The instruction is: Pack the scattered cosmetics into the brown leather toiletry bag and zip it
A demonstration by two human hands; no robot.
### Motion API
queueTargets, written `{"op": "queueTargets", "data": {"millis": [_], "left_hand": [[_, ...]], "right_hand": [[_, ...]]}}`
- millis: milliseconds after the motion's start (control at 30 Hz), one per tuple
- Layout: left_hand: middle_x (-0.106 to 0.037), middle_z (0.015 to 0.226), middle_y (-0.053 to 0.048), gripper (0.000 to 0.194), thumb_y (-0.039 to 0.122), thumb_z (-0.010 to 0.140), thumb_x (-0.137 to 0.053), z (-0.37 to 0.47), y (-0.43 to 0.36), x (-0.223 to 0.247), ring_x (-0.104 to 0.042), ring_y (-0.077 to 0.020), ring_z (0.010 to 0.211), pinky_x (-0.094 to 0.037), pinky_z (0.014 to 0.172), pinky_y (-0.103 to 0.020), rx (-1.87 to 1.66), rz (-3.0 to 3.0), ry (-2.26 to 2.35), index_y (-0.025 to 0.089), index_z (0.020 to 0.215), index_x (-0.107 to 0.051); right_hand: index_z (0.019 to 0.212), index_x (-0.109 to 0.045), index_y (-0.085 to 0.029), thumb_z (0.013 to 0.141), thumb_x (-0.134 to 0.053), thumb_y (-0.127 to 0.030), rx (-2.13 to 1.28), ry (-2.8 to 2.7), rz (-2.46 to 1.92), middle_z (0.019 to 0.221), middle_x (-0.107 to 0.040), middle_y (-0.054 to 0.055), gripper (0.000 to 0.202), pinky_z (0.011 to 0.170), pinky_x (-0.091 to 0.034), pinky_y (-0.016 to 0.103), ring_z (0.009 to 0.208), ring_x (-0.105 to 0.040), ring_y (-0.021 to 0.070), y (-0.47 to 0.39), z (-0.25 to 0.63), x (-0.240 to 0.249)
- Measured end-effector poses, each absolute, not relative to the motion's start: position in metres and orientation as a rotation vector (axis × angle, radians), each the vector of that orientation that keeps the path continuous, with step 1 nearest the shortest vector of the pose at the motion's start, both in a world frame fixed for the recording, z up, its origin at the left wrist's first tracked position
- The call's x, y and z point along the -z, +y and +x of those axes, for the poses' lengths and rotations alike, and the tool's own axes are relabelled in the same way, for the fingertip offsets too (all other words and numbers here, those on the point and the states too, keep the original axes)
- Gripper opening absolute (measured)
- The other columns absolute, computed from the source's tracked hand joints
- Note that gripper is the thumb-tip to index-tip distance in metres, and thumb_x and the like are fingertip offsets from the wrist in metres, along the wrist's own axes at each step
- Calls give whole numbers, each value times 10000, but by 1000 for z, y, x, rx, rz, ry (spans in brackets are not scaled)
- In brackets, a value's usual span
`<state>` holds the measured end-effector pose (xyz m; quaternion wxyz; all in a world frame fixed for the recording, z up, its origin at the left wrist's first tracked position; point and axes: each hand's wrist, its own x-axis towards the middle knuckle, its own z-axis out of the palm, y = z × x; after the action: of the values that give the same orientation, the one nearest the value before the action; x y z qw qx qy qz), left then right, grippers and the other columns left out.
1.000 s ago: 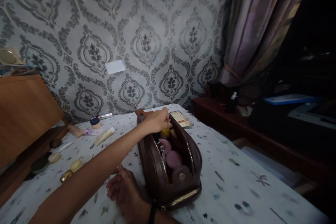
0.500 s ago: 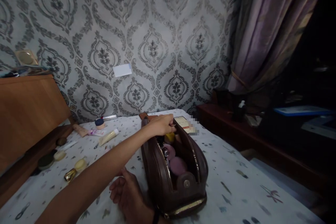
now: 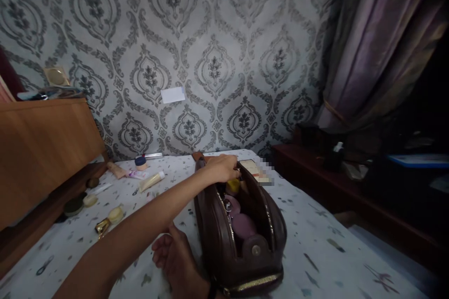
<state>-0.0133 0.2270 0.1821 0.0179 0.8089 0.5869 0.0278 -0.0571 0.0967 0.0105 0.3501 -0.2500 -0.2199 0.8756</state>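
Note:
A dark brown leather toiletry bag (image 3: 210, 229) stands unzipped on the patterned sheet. Inside it lie a round mauve item (image 3: 243, 226), a second mauve piece behind it, and a yellow item (image 3: 233, 186). My left hand (image 3: 222, 167) reaches across to the far end of the bag's opening, its fingers bent down by the rim. What those fingertips grip is hidden. Beside the bag's left side, below my left forearm, my right hand (image 3: 175, 257) is palm toward me, fingers loosely curled and thumb apart, with nothing in it.
Left on the sheet lie a cream tube (image 3: 151, 181), a dark-lidded jar (image 3: 141, 163), a pale yellow round item (image 3: 115, 215) and a gold item (image 3: 102, 227). A pale card-like item (image 3: 249, 167) lies behind the bag. A wooden cabinet (image 3: 45, 145) stands at left.
The view has shifted slightly left, so everything sits a little further right. Both hands keep nearly the same place relative to the bag.

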Motion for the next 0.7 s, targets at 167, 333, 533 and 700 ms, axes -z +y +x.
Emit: {"op": "queueTargets", "data": {"millis": [167, 333, 533, 700], "left_hand": [[-740, 1076, -87, 246, 377, 874, -601, -17, 227, -185, -677, -251, 1018, -502, 744, -286, -110, 2505, 1837, 185, 1005, -681], [-730, 1113, -30, 264, 396, 929, -534, -32, 213, -191, -657, -222, 1067, -502, 822, -292, -319, 2496, 1854, 229, 1100, -645], [-730, 1030, -15, 191, 254, 958, -475, -64, 169, -180, -659, -196, 980, -496, 868, -303, -899, 2407, 1859, 225, 1088, -613], [-709, 1029, -29, 137, 203, 945, -484, -107, 140, -155, -642, -178, 1009, -481, 910, -285, -1146, 2275, 1907, 218, 1017, -599]], "right_hand": [[745, -609, -159, 375, -776, -789, -2281, -572, -686, 470, -618, -10, 750, 386, -249, 209, 348, -497, 95, 99, -58, -7], [741, -615, -144, 369, -835, -719, -2287, -583, -689, 461, -610, -15, 719, 393, -271, 203, 351, -498, 97, 103, -62, -4], [724, -618, -156, 579, -853, -567, -2303, -551, -697, 474, -616, -10, 495, 435, -334, 204, 387, -500, 99, 103, -60, -7], [809, -691, -121, 625, -866, -514, -2329, -592, -606, 568, -662, 26, 468, 499, -405, 209, 479, -553, 110, 100, -52, -10]]}}
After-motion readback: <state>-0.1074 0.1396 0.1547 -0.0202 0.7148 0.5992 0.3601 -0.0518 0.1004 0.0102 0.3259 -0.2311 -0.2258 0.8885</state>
